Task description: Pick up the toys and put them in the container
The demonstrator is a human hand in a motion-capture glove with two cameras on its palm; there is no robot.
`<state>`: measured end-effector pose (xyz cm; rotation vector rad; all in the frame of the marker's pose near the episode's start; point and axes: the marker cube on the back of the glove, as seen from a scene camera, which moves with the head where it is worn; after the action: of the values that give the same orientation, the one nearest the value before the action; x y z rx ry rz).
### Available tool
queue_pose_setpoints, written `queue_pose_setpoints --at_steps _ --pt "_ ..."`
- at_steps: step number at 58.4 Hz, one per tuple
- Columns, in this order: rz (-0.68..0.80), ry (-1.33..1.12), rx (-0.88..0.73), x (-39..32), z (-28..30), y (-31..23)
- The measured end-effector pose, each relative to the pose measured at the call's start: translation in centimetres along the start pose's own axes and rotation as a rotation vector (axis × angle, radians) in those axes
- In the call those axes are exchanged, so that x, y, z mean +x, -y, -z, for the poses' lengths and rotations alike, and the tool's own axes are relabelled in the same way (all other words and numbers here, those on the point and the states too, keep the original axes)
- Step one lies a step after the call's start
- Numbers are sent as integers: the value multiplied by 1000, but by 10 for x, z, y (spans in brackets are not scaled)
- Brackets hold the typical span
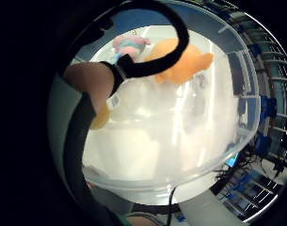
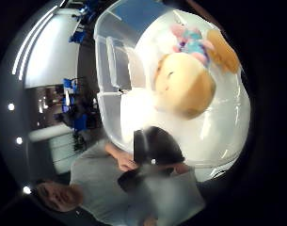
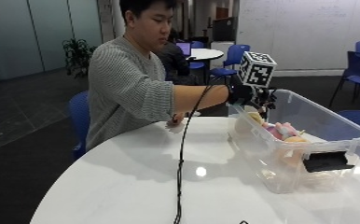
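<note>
The gloved right hand (image 3: 245, 95) hangs over the clear container (image 3: 348, 123) at the table's (image 3: 136, 186) three o'clock side; whether its fingers grasp anything cannot be told; the toys (image 3: 282, 130) lie inside the container.

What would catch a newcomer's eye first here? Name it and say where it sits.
First the clear plastic container on the white round table, with soft toys inside: an orange plush, a pink and blue plush and a tan, round-faced plush. Next the gloved right hand, over the container's near end above the toys. The person's bare hand rests on the table.
</note>
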<state>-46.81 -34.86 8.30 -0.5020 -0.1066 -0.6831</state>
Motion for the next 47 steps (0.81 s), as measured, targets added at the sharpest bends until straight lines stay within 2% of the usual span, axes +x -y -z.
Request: queue_pose_setpoints --at_steps 9,15,24,30,33,41,47 --pt "13 -2 37 2 9 -14" --pt "13 -28 108 8 23 -46" --pt "-6 -78 239 43 39 -144" --pt "-74 -509 265 122 28 -244" --pt "-142 -570 281 135 8 -290" --pt "-507 -309 305 145 -39 -391" --pt "-652 -188 342 149 -64 -443"
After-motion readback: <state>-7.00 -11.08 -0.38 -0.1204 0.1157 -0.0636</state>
